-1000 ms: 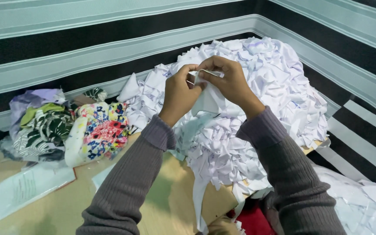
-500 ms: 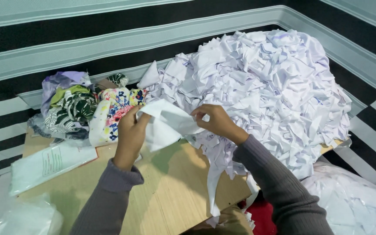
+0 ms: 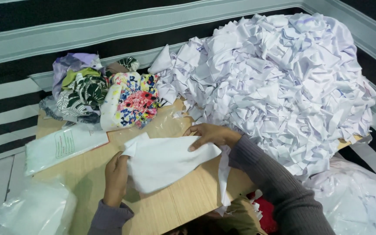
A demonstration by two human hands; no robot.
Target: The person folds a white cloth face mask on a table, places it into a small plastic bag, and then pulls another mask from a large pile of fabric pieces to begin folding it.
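A white piece of cloth (image 3: 162,161) lies spread on the wooden table (image 3: 183,204). My left hand (image 3: 116,178) grips its left edge, fingers curled under the fabric. My right hand (image 3: 209,135) rests flat on its upper right corner, fingers pressing it down onto the table. A long white strip (image 3: 224,178) hangs off the table edge below my right wrist. Both arms wear grey sleeves.
A big heap of white cloth pieces (image 3: 275,82) fills the table's right side. A pile of floral and patterned fabrics (image 3: 105,93) sits at the back left. A flat clear plastic bag (image 3: 62,146) lies at the left. More plastic-wrapped white scraps (image 3: 362,200) lie low at the right.
The white piece, held up in both hands before, now lies flat on the table. Both hands have come down and apart, and the view has tilted toward the table.
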